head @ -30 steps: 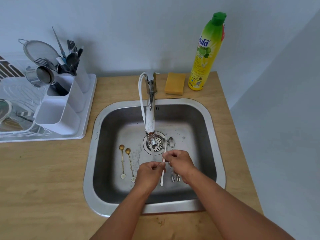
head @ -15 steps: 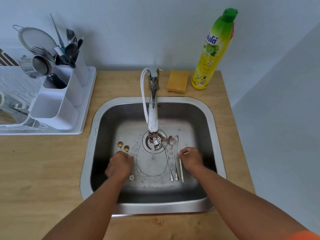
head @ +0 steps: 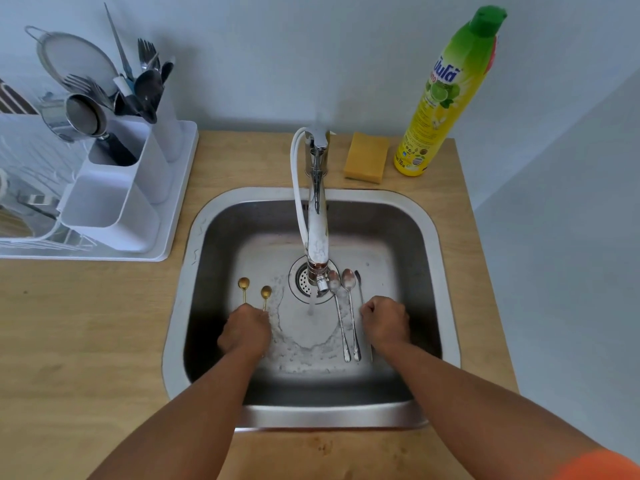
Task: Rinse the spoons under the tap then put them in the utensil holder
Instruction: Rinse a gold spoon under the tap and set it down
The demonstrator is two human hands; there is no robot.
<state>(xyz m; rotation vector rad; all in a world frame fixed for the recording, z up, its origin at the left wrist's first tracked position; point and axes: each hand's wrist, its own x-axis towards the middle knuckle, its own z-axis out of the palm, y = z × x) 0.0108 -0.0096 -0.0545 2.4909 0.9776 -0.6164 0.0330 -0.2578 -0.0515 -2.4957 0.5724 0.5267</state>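
Now two gold spoons (head: 254,293) lie lower left in the sink (head: 446,306), their handles under the left hand (head: 245,332), whose curled grip looks closed on them. The right hand (head: 385,322) curls beside a thin spoon (head: 360,289); contact unclear. Best lift both gold handles together into the tap (head: 317,216) stream.

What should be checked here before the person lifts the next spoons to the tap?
1. Water running from the tap: ok, a stream falls beside the drain.
2. Left hand on the two gold spoons: ok, it covers their handles; grip itself cannot tell.
3. Right hand on the thin spoon: cannot tell, fingers are curled over its handle.
4. Two silver spoons left in the sink: ok, lying side by side, untouched.
5. Room in the utensil holder: ok, its front compartment looks free.
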